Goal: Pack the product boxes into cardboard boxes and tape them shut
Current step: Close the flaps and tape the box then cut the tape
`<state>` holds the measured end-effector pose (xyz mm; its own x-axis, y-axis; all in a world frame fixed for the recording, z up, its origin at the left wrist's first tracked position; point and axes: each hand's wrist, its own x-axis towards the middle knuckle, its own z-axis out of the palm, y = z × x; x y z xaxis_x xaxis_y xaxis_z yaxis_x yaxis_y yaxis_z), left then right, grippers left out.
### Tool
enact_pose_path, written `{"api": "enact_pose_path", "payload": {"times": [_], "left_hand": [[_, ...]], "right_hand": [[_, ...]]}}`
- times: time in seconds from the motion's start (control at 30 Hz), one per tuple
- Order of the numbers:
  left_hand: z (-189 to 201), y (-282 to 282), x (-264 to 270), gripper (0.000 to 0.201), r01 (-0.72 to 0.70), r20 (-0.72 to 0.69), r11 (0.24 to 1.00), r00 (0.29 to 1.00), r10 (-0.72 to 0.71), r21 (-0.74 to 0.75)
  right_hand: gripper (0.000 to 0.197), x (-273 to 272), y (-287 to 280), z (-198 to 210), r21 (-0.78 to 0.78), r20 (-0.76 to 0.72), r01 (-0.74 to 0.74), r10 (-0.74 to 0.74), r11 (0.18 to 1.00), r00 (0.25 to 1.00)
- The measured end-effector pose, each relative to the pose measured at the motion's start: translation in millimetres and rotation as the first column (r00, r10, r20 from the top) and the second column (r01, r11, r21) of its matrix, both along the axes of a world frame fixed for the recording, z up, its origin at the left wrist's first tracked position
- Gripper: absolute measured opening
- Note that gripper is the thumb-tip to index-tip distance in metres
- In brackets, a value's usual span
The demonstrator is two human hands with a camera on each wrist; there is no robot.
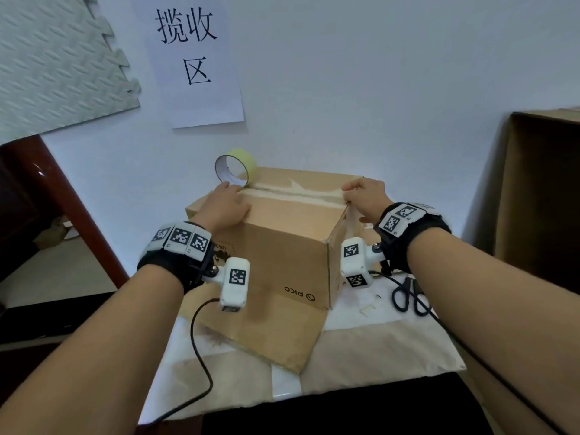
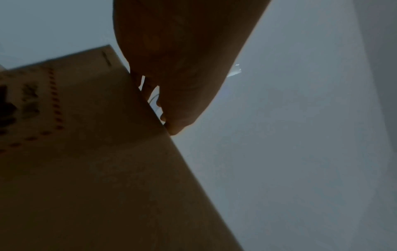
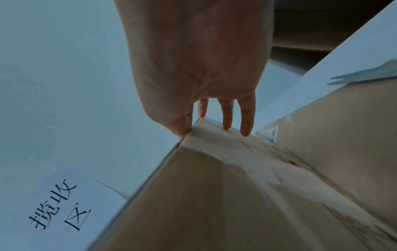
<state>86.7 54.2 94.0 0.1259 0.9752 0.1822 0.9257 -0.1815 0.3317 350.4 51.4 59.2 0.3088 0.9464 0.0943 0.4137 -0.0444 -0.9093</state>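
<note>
On the table [image 1: 392,346] the left hand [image 1: 224,207] lies flat-fingered on the closed cardboard box [image 1: 282,246] beside the yellow tape roll [image 1: 236,167], the right hand [image 1: 365,196] presses straight fingers on its taped seam edge, scissors [image 1: 408,296] rightmost.

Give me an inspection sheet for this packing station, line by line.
Surface: small table covered with brown paper and white patches.
Job's things: brown cardboard box, flaps closed, pale tape strip along its top seam; yellow tape roll standing on edge at the top's far left; flattened cardboard sheet under the box.
Clutter: black-handled scissors on the table right of the box; small white scraps near them.
Grippers: left hand presses flat on the box top by the roll; right hand presses the tape at the box's right edge with straight fingers.
Cables: black cables trail from both wrist cameras.
Surroundings: white wall, paper sign, grey foam mat, large cardboard box at right.
</note>
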Motion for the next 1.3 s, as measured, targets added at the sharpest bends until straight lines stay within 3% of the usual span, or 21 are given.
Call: {"api": "enact_pose_path", "payload": {"times": [0.13, 0.2, 0.27, 0.4, 0.57, 0.7, 0.83, 0.97, 1.03, 1.3], "left_hand": [[-10.2, -13.0, -11.4, 0.047, -0.095, 0.005, 0.995, 0.996, 0.095, 0.025], [-15.6, -17.3, -17.8, 0.060, -0.202, 0.010, 0.978, 0.979, 0.202, -0.046], [-18.7, -25.3, -20.8, 0.081, -0.271, 0.154, 0.945, 0.941, 0.300, -0.184], [-24.8, -39.8, -14.3, 0.086, -0.100, 0.616, 0.935, 0.728, 0.301, -0.339], [-21.7, -42.4, -6.4, 0.068, -0.047, 0.753, 0.948, 0.595, 0.280, -0.315], [-14.8, -34.4, 2.3, 0.050, -0.120, 0.706, 0.973, 0.671, 0.228, -0.199], [-16.1, -38.4, 3.0, 0.048, -0.126, 0.602, 0.974, 0.768, 0.217, -0.190], [-18.3, -54.9, 3.6, 0.064, -0.023, 0.637, 0.930, 0.722, 0.270, -0.368], [-17.2, -63.0, 8.4, 0.073, 0.023, 0.615, 0.907, 0.742, 0.266, -0.420], [-0.1, -72.2, 1.0, 0.043, -0.038, 0.580, 0.968, 0.794, 0.181, -0.249]], "right_hand": [[0.020, 2.8, 3.5, 3.4, 0.001, 0.067, 0.022, -0.022, 1.000, 0.998], [0.026, 4.8, 4.0, 8.5, -0.055, 0.072, 0.008, -0.004, 0.998, 0.997], [0.034, 5.8, 3.1, 13.6, -0.103, 0.070, 0.002, 0.005, 0.995, 0.998], [0.036, 2.6, -1.3, 21.5, -0.134, 0.067, -0.003, 0.012, 0.991, 0.998], [0.042, 5.7, -14.7, 26.5, -0.158, 0.090, 0.007, 0.007, 0.987, 0.996], [0.032, 5.7, -29.1, 11.6, -0.058, -0.003, -0.015, 0.014, 0.998, 1.000], [0.054, 0.6, -34.2, 5.8, -0.052, -0.031, -0.033, 0.032, 0.998, 0.999], [0.053, -3.5, -35.4, 5.4, -0.037, -0.059, -0.062, 0.059, 0.997, 0.996], [0.052, -3.7, -38.9, 3.8, -0.017, -0.087, -0.058, 0.056, 0.998, 0.995], [0.053, -16.5, -66.9, 0.5, 0.058, -0.191, -0.084, 0.094, 0.995, 0.977]]}}
